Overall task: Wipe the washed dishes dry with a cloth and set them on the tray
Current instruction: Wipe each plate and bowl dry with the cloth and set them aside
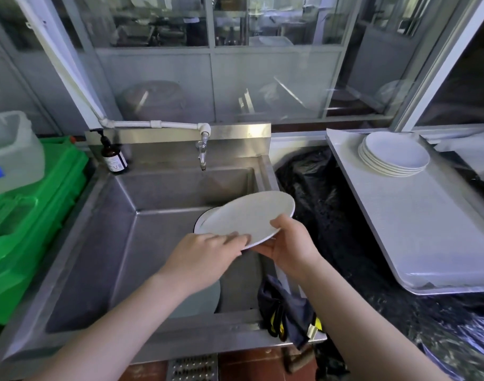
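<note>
A white plate (pixel 246 215) is held tilted above the steel sink (pixel 164 215). My right hand (pixel 290 244) grips its near right rim, thumb on top and fingers underneath. My left hand (pixel 205 254) rests its fingers on the plate's near edge. Below the held plate, another plate's rim (pixel 199 221) peeks out in the basin. A dark cloth (pixel 286 312) with yellow marks hangs over the sink's front right corner, touched by neither hand. On the right, a metal tray (pixel 416 229) carries a stack of white plates (pixel 394 155) at its far end.
A tap (pixel 202 152) juts over the basin, with a brown pump bottle (pixel 113 158) at the back left corner. Green crates (pixel 29 210) and a translucent jug (pixel 12 152) stand to the left. A black speckled counter (pixel 331 215) lies between sink and tray.
</note>
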